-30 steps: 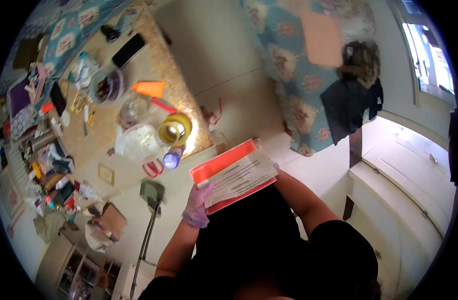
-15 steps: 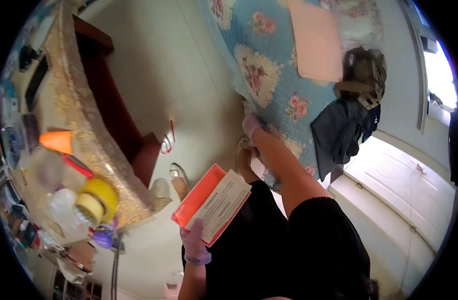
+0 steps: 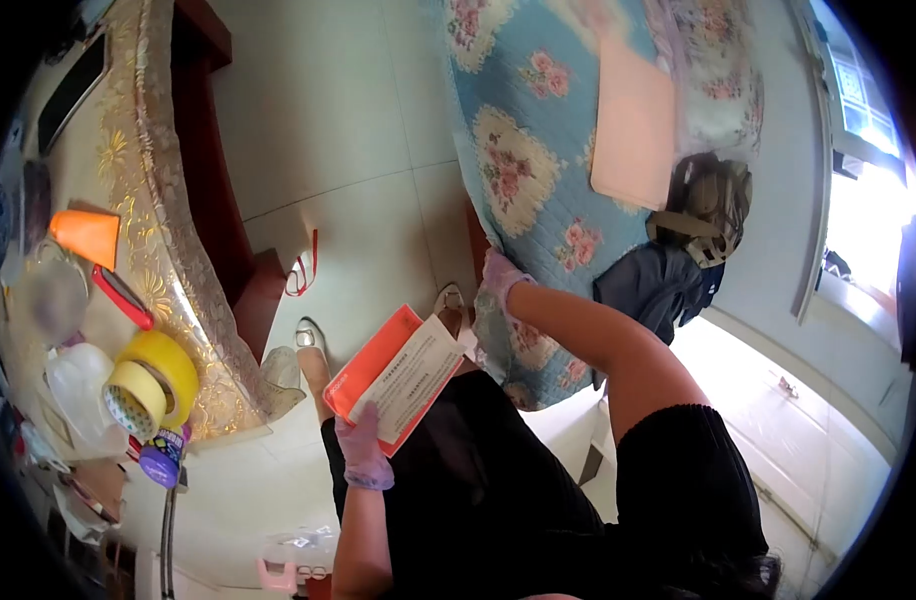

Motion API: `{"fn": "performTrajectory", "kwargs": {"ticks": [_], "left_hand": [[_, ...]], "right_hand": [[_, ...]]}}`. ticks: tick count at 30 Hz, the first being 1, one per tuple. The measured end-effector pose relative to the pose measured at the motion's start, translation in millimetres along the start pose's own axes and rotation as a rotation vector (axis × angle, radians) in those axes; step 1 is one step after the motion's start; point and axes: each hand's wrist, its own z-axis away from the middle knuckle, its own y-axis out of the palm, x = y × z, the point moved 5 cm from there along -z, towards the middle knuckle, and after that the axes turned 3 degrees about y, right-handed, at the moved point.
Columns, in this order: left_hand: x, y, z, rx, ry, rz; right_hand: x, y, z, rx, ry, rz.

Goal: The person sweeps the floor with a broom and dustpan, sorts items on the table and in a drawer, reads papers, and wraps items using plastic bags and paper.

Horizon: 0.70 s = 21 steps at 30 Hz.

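My left hand [image 3: 363,450] is closed on a red packet [image 3: 375,352] and white paper [image 3: 418,385], above my black clothes [image 3: 458,470]. My right hand [image 3: 501,277] is at the quilt [image 3: 573,185]; how closed, I can't tell

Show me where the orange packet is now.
In the head view, the orange packet is left of centre, below mid-height, in the gloved left hand, partly covered by a printed white sheet.
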Motion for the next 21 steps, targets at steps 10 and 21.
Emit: {"fn": "performTrajectory", "kwargs": {"ticks": [10,21], "left_hand": [[24.9,-2.9,-43.4,0.012,-0.067,-0.007],[114.9,167.9,-140.0,0.454,0.061,-0.378]], "right_hand": [[-19.4,10.4,5.5,0.037,0.102,-0.174],[-35.6,-18.4,156.9,-0.031,-0.092,-0.173]]}}
